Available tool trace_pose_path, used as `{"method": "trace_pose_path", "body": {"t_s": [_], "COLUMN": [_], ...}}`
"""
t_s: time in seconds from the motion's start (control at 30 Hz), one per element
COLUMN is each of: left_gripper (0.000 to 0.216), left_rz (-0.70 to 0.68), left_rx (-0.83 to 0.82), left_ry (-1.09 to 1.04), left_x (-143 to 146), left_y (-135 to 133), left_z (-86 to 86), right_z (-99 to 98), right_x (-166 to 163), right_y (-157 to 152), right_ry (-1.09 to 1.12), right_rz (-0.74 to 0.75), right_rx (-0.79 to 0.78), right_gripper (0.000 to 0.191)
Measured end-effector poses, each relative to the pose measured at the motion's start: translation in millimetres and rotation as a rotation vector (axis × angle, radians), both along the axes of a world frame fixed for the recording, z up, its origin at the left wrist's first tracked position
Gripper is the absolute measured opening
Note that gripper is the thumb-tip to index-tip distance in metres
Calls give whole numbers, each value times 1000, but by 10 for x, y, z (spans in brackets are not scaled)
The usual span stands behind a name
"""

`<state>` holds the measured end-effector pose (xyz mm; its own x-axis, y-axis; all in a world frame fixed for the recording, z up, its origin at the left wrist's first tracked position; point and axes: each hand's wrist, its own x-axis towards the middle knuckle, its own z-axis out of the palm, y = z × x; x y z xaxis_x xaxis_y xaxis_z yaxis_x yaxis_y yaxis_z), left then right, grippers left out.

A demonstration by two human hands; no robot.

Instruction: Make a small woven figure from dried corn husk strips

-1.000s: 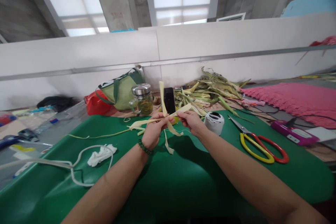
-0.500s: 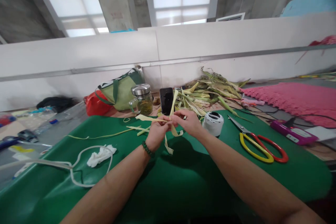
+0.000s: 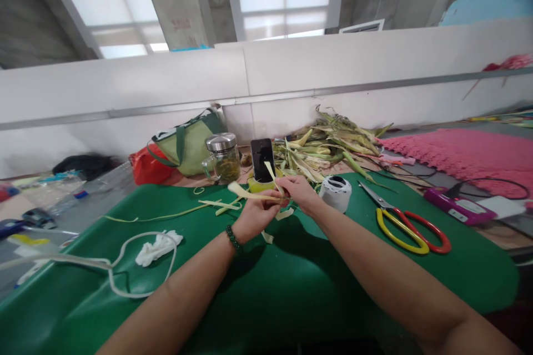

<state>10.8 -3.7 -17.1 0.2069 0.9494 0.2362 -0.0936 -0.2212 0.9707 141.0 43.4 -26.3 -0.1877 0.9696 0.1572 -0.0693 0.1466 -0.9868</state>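
Pale yellow husk strips (image 3: 250, 194) stick out from between my two hands, one to the left, one upward and others hanging below. My left hand (image 3: 259, 215), with a green bead bracelet (image 3: 234, 237) at its wrist, pinches them. Beside it, fingers touching or nearly so, my right hand (image 3: 298, 191) is closed on the strips where they meet. The exact crossing is hidden by the fingers. Right of my right hand stands a white thread spool (image 3: 335, 194). Behind the hands a phone (image 3: 262, 160) leans upright on a yellow stand.
Red-and-yellow scissors (image 3: 403, 224) lie partly open on the green mat (image 3: 266, 299). A husk pile (image 3: 333, 141) is at the back, with a lidded glass mug (image 3: 224, 158) and green bag (image 3: 187, 147) to its left. A white cord (image 3: 112, 266) loops around crumpled tissue (image 3: 158, 247).
Both hands have shifted slightly right and turned with the strips. The upright strip now looks shorter and leans left, uncovering more of the phone and its yellow stand.
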Motion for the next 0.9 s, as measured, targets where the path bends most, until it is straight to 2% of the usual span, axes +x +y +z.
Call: {"method": "trace_pose_path", "body": {"t_s": [0.07, 0.2, 0.27, 0.37, 0.47, 0.53, 0.57, 0.63, 0.73, 0.9], "left_gripper": [13, 22, 30, 32, 30, 28, 27, 29, 32, 29], "left_rz": [-83, -267, -298, -203, 16, 153, 196, 232, 226, 248], "left_rx": [-42, -243, -264, -230, -151, -113, -104, -100, -94, -79], "left_ry": [-6, -111, -102, -39, -113, -213, -254, -309, -330, -369], "left_x": [-35, -100, -104, -82, -74, -87, -95, -104, -95, -80], "left_y": [10, 18, 12, 23, 75, 114, 129, 146, 150, 148], "left_z": [29, 61, 43, -15, -55, -53, -46, -31, -24, -36], "right_z": [21, 61, 74, 100, 134, 141, 133, 93, 6, -41], "right_x": [43, 100, 96, 74, 67, 62, 51, 10, -85, -159], "right_y": [-15, -52, -62, -80, -131, -184, -209, -248, -257, -208], "right_ry": [-55, -150, -200, -256, -222, -208, -226, -311, -415, -249], "right_rz": [12, 95, 122, 76, -171, -278, -259, -115, 80, 121], "right_rx": [97, 270, 338, 417, 531, 561, 556, 507, 430, 257], "right_gripper": [30, 31, 30, 27, 22, 27, 33, 41, 35, 23]}}
